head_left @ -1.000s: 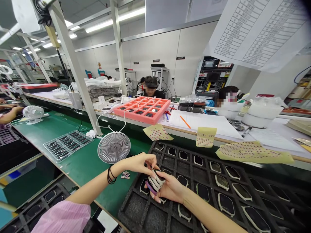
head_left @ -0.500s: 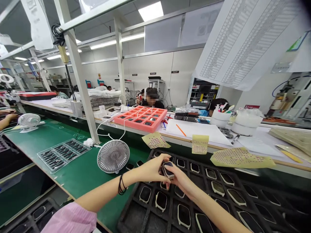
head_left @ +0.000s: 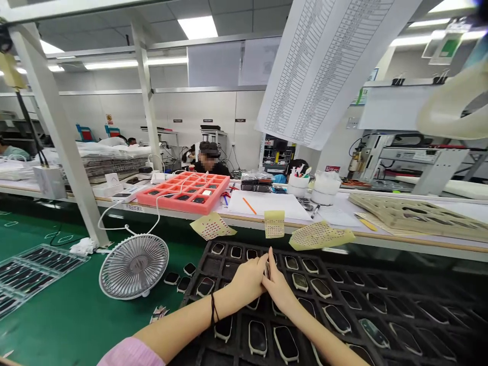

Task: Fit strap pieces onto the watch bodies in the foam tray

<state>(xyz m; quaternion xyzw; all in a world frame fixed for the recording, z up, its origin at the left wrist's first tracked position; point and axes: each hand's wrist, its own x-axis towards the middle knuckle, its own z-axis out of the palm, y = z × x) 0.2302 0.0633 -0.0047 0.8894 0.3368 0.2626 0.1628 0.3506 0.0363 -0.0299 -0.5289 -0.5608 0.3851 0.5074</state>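
Large black foam tray (head_left: 335, 269), rows of square compartments, most holding black rounded-rect parts w/ white rims (head_left: 258, 338). Left of tray: green bench mat (head_left: 49, 325), round grey-and-white desk fan (head_left: 133, 267), few loose small black parts (head_left: 183, 269). Beyond tray: long white-topped bench (head_left: 335, 211), coral-red compartment tray (head_left: 183, 195) on it; perforated yellow sheets (head_left: 319, 235) just past tray's far edge. Over tray's left half: L hand (head_left: 247, 281) and R hand (head_left: 278, 287), close together, palms facing, fingers pressed in, pinching small dark part (head_left: 267, 271) btwn them, mostly hidden. Thin black cord bracelet (head_left: 212, 309) on L wrist; pink sleeve (head_left: 131, 353) on L arm.
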